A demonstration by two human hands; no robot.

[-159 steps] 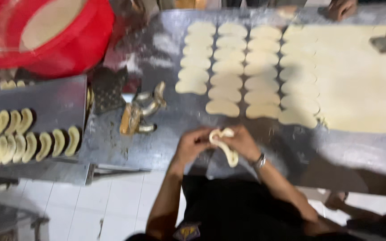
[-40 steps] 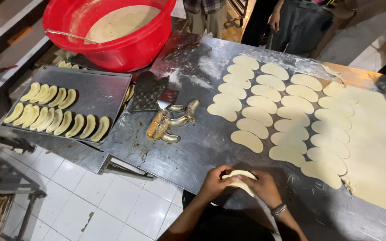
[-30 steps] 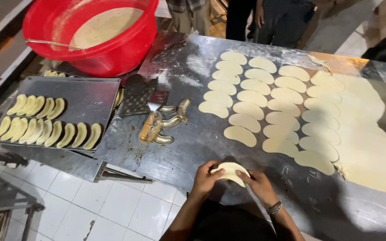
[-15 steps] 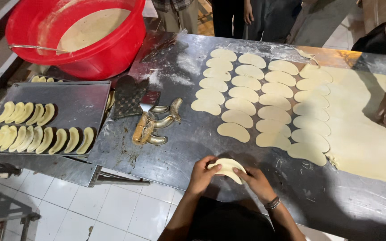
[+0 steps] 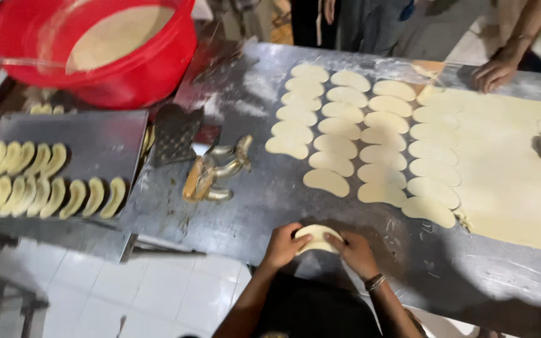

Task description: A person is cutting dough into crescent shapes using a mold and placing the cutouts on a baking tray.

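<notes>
While a pale, folded half-moon piece of dough (image 5: 317,238) is pinched between both hands at the near edge of the grey metal table (image 5: 252,206), the rest of the batch sits untouched. Left hand (image 5: 282,245) is curled shut on the dough's left end, right hand (image 5: 357,252) likewise on the right end; a dark wristband (image 5: 374,282) is worn on that wrist.

Done so far, judged from layout: two rows of folded yellow crescents (image 5: 45,188) are lined up on the flat steel tray (image 5: 104,134) at left, far half of it still bare. Left to do: roughly two dozen flat oval dough cut-outs (image 5: 352,141) in three columns, plus a large rolled dough sheet (image 5: 508,169) at right, only partly cut.

Metal crimping tools (image 5: 214,175) lie between tray and ovals, apart from both. A red plastic tub of pale filling (image 5: 104,47) stands at the far left corner.

Room: bare floured metal is seen around the hands; the table edge is directly under the wrists. Other people's hands (image 5: 496,72) rest on the sheet's far side, well apart.
</notes>
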